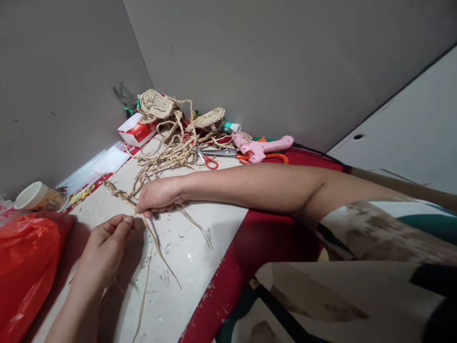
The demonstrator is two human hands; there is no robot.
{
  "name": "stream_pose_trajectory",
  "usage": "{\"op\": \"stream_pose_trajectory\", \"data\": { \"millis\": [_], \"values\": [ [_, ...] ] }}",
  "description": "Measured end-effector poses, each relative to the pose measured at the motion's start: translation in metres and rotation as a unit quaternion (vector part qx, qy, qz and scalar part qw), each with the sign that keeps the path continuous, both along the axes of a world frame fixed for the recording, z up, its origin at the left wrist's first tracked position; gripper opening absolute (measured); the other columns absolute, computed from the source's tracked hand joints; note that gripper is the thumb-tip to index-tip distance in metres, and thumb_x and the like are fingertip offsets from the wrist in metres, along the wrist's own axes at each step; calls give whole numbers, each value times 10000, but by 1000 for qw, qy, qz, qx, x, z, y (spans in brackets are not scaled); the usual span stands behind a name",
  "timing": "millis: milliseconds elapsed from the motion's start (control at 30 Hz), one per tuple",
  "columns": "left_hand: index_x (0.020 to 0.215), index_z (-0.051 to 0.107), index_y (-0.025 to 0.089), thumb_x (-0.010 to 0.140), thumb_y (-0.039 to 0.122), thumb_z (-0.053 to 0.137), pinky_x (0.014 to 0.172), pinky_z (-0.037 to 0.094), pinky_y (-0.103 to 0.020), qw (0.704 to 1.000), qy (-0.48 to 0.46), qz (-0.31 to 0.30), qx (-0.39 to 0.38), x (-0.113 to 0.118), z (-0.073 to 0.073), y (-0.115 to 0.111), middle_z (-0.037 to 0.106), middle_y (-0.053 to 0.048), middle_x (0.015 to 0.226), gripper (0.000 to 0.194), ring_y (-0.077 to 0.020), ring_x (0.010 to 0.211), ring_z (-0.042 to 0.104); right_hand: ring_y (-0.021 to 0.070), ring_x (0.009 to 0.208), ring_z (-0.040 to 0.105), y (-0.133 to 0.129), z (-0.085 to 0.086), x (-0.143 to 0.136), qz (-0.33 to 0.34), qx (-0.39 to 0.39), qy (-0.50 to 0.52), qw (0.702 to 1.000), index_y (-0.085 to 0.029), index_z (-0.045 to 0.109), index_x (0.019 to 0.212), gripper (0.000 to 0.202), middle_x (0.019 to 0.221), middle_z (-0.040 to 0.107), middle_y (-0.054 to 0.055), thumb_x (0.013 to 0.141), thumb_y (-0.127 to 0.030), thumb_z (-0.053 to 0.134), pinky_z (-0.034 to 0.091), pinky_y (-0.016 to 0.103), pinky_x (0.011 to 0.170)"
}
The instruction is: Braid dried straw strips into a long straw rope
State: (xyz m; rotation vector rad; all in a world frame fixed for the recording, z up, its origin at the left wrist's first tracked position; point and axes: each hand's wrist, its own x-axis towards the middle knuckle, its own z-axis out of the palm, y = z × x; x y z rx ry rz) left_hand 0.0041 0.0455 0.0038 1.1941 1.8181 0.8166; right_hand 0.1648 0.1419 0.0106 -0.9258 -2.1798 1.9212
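Observation:
My left hand [109,238] is closed in a pinch on the working end of a braided straw cord [121,194]. Close against it, my right hand [157,194] is closed on the same cord, fingers curled and partly hidden. Loose straw strands [160,250] trail from between the hands toward me over the pale board [207,219]. Beyond my right hand the cord runs into a tangled heap of braided straw [167,155]. A flat braided coil [156,105] rests on top of a red and white box [136,129] at the back.
Red-handled scissors [210,163], orange-handled scissors [278,158] and a pink glue gun [262,146] lie behind my right forearm. Green-handled pliers [127,101] lean in the corner. At left are a paper cup [41,196] and a red plastic bag [28,271]. Grey panels [250,62] close off the back.

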Motion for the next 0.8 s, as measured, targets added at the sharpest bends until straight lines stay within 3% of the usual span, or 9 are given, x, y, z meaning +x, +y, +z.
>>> {"op": "stream_pose_trajectory", "data": {
  "millis": [133,267,367,467,533,667,733,800],
  "values": [
    [675,598,195,768,465,594,476,305,-221,994,93,-40,37,13,0,-9,529,6,539,286,-146,499,442,42,290,225,-7,-3,-3,-26,-28,20,999,-140,476,570,263,321,290,-84,831,-176,476,162,169,306],
    [787,649,209,804,377,538,548,278,-261,950,285,-66,111,35,1,-20,558,-36,562,201,-205,532,477,29,299,222,-12,-7,-7,-63,-96,33,993,-156,374,527,322,338,296,-90,816,-182,514,171,157,303],
    [860,662,222,756,353,592,546,198,-265,931,347,-52,100,44,0,-23,475,-13,495,182,-199,456,390,18,302,207,-13,-10,-8,-62,-125,41,989,-158,338,513,328,343,300,-93,787,-142,518,152,145,296],
    [780,631,236,706,329,638,540,162,-263,940,326,-69,67,48,0,-25,441,4,471,119,-182,428,346,9,299,190,-12,-8,-7,-54,-156,36,986,-147,355,519,310,345,301,-97,792,-114,499,145,132,292],
    [692,582,234,732,336,610,528,189,-261,947,296,-118,51,49,3,-27,465,-5,488,113,-179,446,380,5,299,182,-9,-6,-6,-41,-179,38,982,-117,445,569,247,354,292,-106,810,-107,500,143,121,296],
    [551,506,213,815,474,512,478,282,-247,950,187,-250,-19,42,17,-30,473,-10,495,371,-150,453,400,4,303,161,-1,-2,-4,-6,-241,34,970,-81,553,711,175,384,244,-121,860,-105,464,121,103,301],
    [519,512,202,798,550,520,435,291,-240,958,154,-239,-42,30,23,-27,465,-6,469,446,-135,428,383,3,304,159,3,-2,-4,10,-269,36,963,-82,545,711,191,402,232,-120,871,-102,444,121,96,297],
    [558,570,189,769,562,563,418,307,-227,975,151,-166,-7,15,27,-21,509,-10,479,429,-129,431,418,3,303,161,7,-3,-3,24,-288,43,956,-84,541,706,194,418,224,-119,871,-97,440,126,90,289]
  ]
}}
